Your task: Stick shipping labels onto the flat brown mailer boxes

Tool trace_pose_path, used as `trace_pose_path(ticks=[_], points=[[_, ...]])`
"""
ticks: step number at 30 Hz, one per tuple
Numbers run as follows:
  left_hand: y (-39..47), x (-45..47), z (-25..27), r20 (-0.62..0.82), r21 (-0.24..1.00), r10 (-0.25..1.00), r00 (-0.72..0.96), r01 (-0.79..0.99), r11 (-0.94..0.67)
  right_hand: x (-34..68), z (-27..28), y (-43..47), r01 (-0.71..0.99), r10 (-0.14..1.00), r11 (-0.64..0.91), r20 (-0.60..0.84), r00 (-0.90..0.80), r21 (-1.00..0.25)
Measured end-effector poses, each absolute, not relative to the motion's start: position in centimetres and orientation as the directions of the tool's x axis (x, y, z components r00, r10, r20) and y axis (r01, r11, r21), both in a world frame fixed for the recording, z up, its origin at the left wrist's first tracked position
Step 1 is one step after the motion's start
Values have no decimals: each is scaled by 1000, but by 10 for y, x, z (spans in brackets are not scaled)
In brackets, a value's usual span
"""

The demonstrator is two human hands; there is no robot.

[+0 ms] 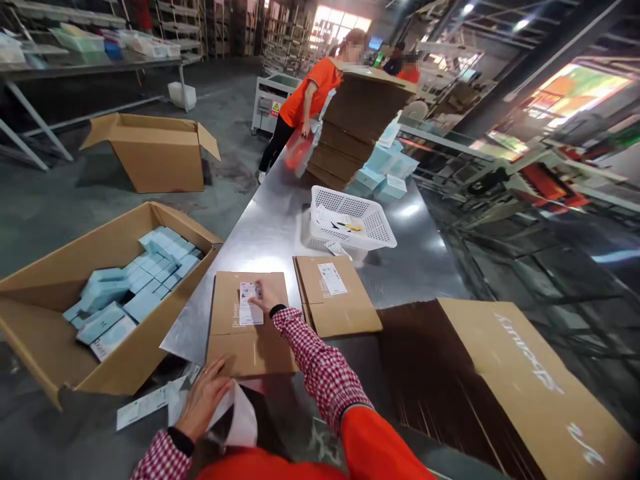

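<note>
While pressed flat under the right hand, shipping label sits on top of small cardboard box at near edge of steel table; thin, light, limp paper, probably sticky-backed, best smoothed from the middle outward. Left hand, well apart, fingers spread on white backing sheets beside the box's near corner, gripping nothing. Box likely light and stiff, best taken by its sides.

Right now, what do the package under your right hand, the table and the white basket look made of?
Package under the right hand: matte brown cardboard, apparently. Table: probably brushed metal, grey with a glare patch. White basket: likely plastic, with perforated mesh walls.
</note>
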State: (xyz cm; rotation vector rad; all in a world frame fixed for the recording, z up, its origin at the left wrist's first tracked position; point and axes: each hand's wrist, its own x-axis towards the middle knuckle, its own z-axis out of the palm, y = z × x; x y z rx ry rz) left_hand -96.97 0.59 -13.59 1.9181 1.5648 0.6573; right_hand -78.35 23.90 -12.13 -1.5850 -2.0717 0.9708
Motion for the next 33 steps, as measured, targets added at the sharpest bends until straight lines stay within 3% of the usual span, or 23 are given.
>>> trace_pose_path(ticks=[3,6,10,12,14,16,18,20,29,33], points=[[11,-971,-155,0,702,983,185,700,-132,-785,-123,239,745,946,126,-146,-289,-655],[10,-972,-164,-15,713,984,180,692,-116,-787,-124,229,852,970,152,-91,-227,-501],[7,-969,-167,-49,724,987,155,686,-72,-801,-140,206,808,883,433,7,-470,-399],[9,-967,-167,-62,728,987,150,683,-58,-806,-148,204,788,864,465,10,-504,-403],[14,-966,-166,-70,733,986,149,678,-50,-801,-152,208,859,940,312,-3,-342,-406],[19,-968,-163,-75,739,986,146,672,-43,-785,-151,211,910,999,26,-15,-36,-413],[22,-970,-160,-73,745,989,129,666,-32,-762,-148,206,863,966,-244,-34,255,-443],[24,-973,-159,-60,748,995,83,664,-10,-741,-147,191,794,919,-371,-66,389,-481],[21,-973,-174,-26,799,996,-80,597,69,-730,-136,132,744,920,-369,-107,377,-556],[16,-964,-130,15,826,999,47,562,-39,-674,-92,150,639,926,-344,-135,353,-688]])
